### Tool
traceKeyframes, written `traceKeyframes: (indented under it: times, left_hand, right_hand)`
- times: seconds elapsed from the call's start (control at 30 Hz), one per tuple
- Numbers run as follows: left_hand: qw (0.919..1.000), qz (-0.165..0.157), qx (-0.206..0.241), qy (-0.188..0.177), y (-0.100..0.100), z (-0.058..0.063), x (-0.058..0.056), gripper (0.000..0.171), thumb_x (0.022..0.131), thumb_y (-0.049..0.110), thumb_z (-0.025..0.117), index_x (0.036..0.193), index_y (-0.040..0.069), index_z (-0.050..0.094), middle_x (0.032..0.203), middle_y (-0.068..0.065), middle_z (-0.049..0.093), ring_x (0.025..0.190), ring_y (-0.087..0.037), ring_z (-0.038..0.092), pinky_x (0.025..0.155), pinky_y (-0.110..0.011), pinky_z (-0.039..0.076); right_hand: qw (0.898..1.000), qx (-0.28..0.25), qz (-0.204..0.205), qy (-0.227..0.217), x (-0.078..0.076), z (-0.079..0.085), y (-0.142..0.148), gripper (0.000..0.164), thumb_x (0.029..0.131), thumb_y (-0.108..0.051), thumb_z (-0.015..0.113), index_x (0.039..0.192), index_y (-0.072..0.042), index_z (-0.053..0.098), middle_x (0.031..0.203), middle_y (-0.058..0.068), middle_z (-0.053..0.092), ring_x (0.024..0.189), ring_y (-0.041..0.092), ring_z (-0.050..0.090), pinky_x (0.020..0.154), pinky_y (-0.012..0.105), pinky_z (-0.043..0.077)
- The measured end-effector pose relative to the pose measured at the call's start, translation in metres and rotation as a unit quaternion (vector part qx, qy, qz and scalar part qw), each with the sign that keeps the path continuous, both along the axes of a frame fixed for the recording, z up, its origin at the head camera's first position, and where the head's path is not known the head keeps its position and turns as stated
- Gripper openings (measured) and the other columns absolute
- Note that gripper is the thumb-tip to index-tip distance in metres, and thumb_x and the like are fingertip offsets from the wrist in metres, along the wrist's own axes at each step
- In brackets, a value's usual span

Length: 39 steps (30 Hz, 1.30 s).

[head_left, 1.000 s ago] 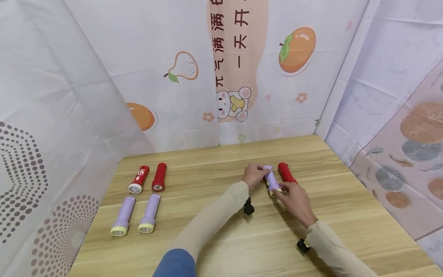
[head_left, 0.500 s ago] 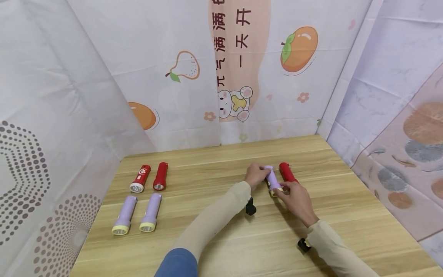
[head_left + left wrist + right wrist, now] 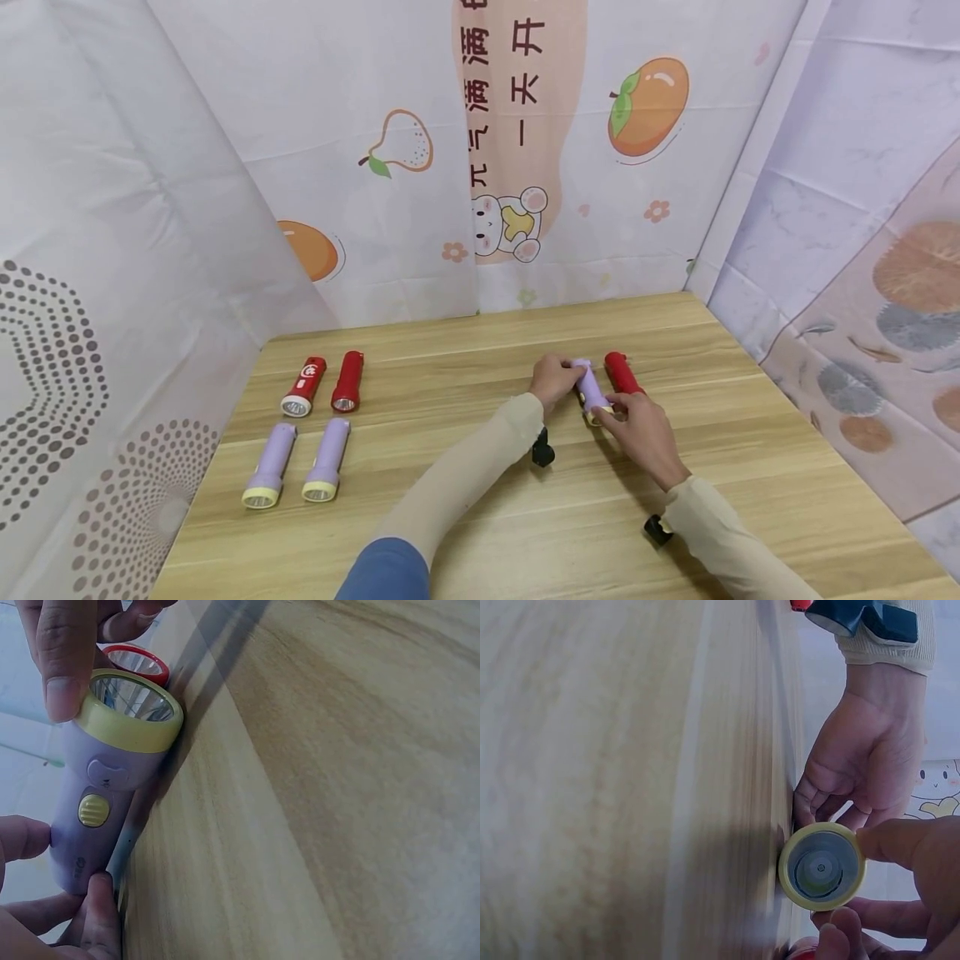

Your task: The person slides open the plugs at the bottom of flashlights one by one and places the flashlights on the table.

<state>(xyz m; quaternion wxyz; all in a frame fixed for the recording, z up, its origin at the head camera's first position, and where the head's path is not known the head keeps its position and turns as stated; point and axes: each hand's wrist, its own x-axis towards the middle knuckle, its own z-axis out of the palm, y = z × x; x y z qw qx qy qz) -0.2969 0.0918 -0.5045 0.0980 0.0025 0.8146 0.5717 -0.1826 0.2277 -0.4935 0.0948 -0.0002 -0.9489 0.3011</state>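
Observation:
A lavender flashlight [image 3: 588,387] with a yellow head ring lies on the wooden table at the right, its lens toward the person. My left hand [image 3: 553,379] pinches its tail end between thumb and fingers. At the yellow ring, my right hand [image 3: 642,432] grips the head; the left wrist view shows the thumb [image 3: 64,682] on that rim. The yellow switch [image 3: 94,811] faces the left wrist camera. Close beside it on the right is a red flashlight [image 3: 622,372], its head hidden behind the right hand in the head view.
At the table's left lie a red flashlight with a white head [image 3: 303,387], a plain red flashlight [image 3: 347,382], and two lavender flashlights, one outer [image 3: 271,467] and one inner [image 3: 327,461]. Printed cloth [image 3: 405,233] hangs behind the wooden table [image 3: 480,533] and along both sides.
The head view shifted very slightly at first. Both hands keep their places on the lavender flashlight, with no other visible movement.

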Motion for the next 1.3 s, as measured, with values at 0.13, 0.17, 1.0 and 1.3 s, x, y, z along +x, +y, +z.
traceKeyframes:
  times: [0.13,0.17,1.0,1.3]
  left_hand:
    - [1.0,0.0,0.002,-0.005,-0.001,0.0,0.0,0.017,0.083,0.024,0.073,0.091,0.009,0.075,0.089,0.003,0.067,0.078,-0.01,0.057,0.065,-0.025,0.05]
    - [1.0,0.0,0.001,-0.005,-0.002,0.0,0.0,0.017,0.083,0.024,0.073,0.092,0.009,0.075,0.089,0.003,0.067,0.078,-0.01,0.057,0.065,-0.025,0.05]
    - [0.9994,-0.017,-0.022,0.022,-0.016,0.001,0.002,0.049,0.083,0.027,0.072,0.126,0.005,0.06,0.111,-0.006,0.067,0.101,-0.016,0.062,0.083,-0.029,0.051]
    - [0.9974,-0.051,-0.021,0.047,-0.036,0.002,0.005,0.044,0.085,0.027,0.072,0.122,0.003,0.062,0.1,-0.002,0.067,0.091,-0.014,0.061,0.079,-0.03,0.051]
  right_hand:
    - [1.0,-0.004,0.001,-0.001,-0.001,0.001,-0.001,0.042,0.088,-0.037,0.068,0.113,-0.003,0.068,0.09,0.007,0.063,0.07,0.018,0.051,0.059,0.03,0.042]
    - [1.0,-0.007,0.001,-0.001,-0.001,0.001,-0.002,0.042,0.088,-0.037,0.068,0.113,-0.004,0.068,0.09,0.006,0.063,0.069,0.018,0.051,0.058,0.029,0.041]
    - [0.999,-0.023,0.006,0.029,-0.004,0.009,-0.007,0.028,0.088,-0.025,0.069,0.108,-0.005,0.069,0.092,0.008,0.067,0.07,0.019,0.051,0.059,0.03,0.04]
    - [0.999,-0.033,-0.002,0.04,0.001,0.011,-0.007,0.028,0.088,-0.025,0.069,0.106,-0.005,0.069,0.089,0.006,0.063,0.067,0.017,0.047,0.054,0.028,0.038]
